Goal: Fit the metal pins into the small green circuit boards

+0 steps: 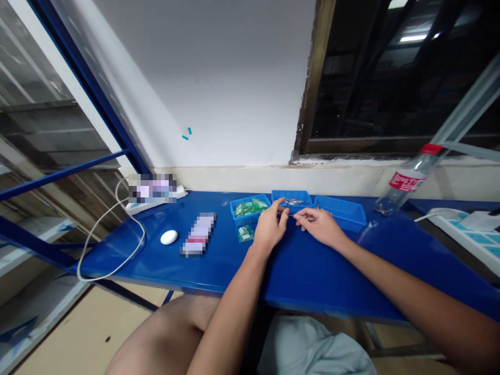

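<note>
My left hand (270,224) is over the blue table (234,265), just in front of the middle blue bin (308,200), its thumb and fingers drawn together. My right hand (321,225) faces it close by, with fingertips pinched. Whatever sits between the fingertips is too small to name. Thin metal pieces (294,201) lie in the middle bin. To the left, another blue bin (233,214) holds several green packets (250,207). A small clear bag with whitish contents (245,233) lies beside my left hand. The right blue bin (351,214) is partly behind my right hand.
A white oval object (169,237) and a pixelated flat item (198,235) lie at left, near a white cable (113,275) and power strip (156,202). A plastic bottle (408,179) leans at back right. Another power strip (464,237) lies at far right.
</note>
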Available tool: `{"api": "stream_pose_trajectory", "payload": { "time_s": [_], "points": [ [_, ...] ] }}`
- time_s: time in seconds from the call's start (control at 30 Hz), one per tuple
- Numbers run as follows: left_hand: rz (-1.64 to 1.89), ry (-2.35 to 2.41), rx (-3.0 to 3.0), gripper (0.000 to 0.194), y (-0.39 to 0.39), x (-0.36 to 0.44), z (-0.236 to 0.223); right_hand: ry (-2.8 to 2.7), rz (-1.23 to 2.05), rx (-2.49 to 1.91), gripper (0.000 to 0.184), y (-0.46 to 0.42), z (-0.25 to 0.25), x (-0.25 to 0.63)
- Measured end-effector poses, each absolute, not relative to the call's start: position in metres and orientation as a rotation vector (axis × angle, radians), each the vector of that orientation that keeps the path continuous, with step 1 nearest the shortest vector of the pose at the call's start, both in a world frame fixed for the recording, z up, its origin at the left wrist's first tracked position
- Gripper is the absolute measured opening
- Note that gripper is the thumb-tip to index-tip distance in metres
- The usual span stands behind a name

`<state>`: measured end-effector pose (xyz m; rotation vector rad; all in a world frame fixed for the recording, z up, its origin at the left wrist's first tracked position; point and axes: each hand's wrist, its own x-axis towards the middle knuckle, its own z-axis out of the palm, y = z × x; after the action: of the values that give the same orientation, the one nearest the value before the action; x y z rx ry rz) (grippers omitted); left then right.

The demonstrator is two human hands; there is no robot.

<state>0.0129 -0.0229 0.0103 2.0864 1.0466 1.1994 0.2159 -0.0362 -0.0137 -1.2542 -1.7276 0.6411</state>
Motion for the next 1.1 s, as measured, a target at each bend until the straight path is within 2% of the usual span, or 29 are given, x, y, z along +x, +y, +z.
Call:
{"api": "stream_pose_trajectory", "payload": {
  "time_s": [0.1,0.23,0.4,0.5,0.63,0.83,1.0,1.1],
  "points": [
    [1.224,1.061,2.119,0.048,-0.026,0.012,0.013,-2.063,0.325,-1.049,0.018,-0.044,-0.009,0.204],
    [1.274,1.097,2.122,0.048,-0.028,0.011,0.015,-2.337,0.219,-0.814,0.036,-0.047,-0.009,0.189],
    [1.285,1.092,2.159,0.046,-0.027,0.013,0.014,-2.459,0.218,-0.829,0.032,-0.043,-0.021,0.180],
    [1.259,1.083,2.190,0.045,-0.027,0.012,0.015,-2.455,0.164,-0.813,0.031,-0.040,-0.025,0.179],
    [1.269,1.081,2.181,0.039,-0.029,0.001,0.018,-2.448,0.102,-0.754,0.039,-0.041,-0.019,0.181],
    [1.258,1.120,2.189,0.035,-0.034,-0.011,0.016,-2.379,0.043,-0.870,0.038,-0.045,-0.014,0.188],
    [1.251,1.104,2.269,0.033,-0.032,-0.003,0.009,-2.185,0.075,-0.947,0.050,-0.044,-0.015,0.194],
    [1.291,1.132,2.243,0.034,-0.032,0.002,0.006,-2.077,0.118,-1.006,0.048,-0.045,-0.012,0.199]
  ]
}}
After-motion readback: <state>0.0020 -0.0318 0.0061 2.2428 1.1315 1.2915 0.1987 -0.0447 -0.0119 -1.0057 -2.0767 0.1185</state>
